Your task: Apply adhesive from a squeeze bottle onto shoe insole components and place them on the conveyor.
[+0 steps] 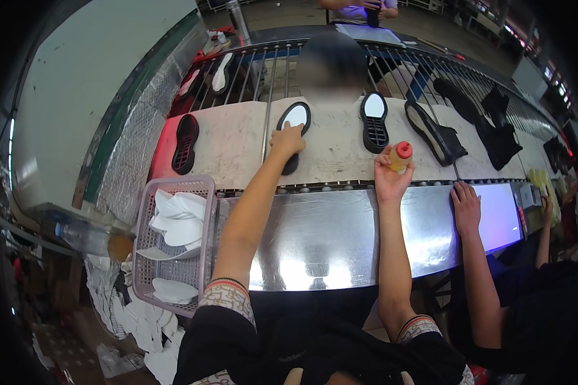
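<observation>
My left hand (288,141) reaches over a black shoe sole (290,165) on the conveyor. Its fingertips press on the white pad (296,116) in the sole's far end, spread slightly apart. The hand covers the sole's middle. My right hand (392,179) is wrapped round a small squeeze bottle (399,162) with a red cap and yellowish contents, held upright near the belt's front edge. Just beyond it lies another black sole (375,133), with a white pad (374,106) in its far half and an open grid in the near half.
A bare black sole (185,144) lies at left on the pale belt (237,138). Dark shoe uppers (437,135) lie at right. A plastic basket (175,181) of white pads (178,215) stands beside the metal ledge (315,237). A co-worker's hand (466,206) rests on the ledge.
</observation>
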Action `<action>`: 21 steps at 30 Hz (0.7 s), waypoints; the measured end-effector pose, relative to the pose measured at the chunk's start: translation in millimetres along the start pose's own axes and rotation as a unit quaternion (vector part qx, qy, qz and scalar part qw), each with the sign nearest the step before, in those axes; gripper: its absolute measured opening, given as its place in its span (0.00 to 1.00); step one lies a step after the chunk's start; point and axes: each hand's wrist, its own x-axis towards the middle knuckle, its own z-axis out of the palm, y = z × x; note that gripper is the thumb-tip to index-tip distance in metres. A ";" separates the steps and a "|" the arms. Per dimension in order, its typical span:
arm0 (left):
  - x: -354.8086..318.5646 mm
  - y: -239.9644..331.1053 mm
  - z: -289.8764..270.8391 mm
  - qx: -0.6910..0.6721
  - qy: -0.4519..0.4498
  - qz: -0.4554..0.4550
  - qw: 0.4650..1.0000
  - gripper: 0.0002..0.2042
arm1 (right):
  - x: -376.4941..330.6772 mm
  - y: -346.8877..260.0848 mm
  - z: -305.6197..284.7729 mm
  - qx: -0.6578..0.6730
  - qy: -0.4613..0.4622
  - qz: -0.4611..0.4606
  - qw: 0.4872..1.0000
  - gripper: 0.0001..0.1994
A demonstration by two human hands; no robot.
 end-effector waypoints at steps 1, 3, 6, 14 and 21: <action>3.4 1.6 -1.9 0.010 0.011 0.001 1.000 0.26 | -1.1 -8.6 -2.4 -0.004 -0.014 -0.014 1.000 0.20; 17.4 -27.8 -19.9 0.028 0.011 -0.054 0.998 0.25 | -1.6 -5.3 -1.2 -0.005 -0.021 -0.020 1.000 0.19; 28.3 -88.6 -42.7 0.065 -0.020 -0.074 0.995 0.26 | -5.1 -1.8 8.5 -0.006 -0.004 -0.017 1.000 0.19; 51.2 -163.7 -79.1 0.036 0.028 0.088 0.995 0.29 | -0.5 2.8 10.6 -0.051 0.012 0.006 0.999 0.19; 166.2 -191.5 -94.5 -0.114 0.273 -0.162 0.941 0.58 | 5.5 -2.8 -8.5 -0.067 0.071 -0.013 0.995 0.19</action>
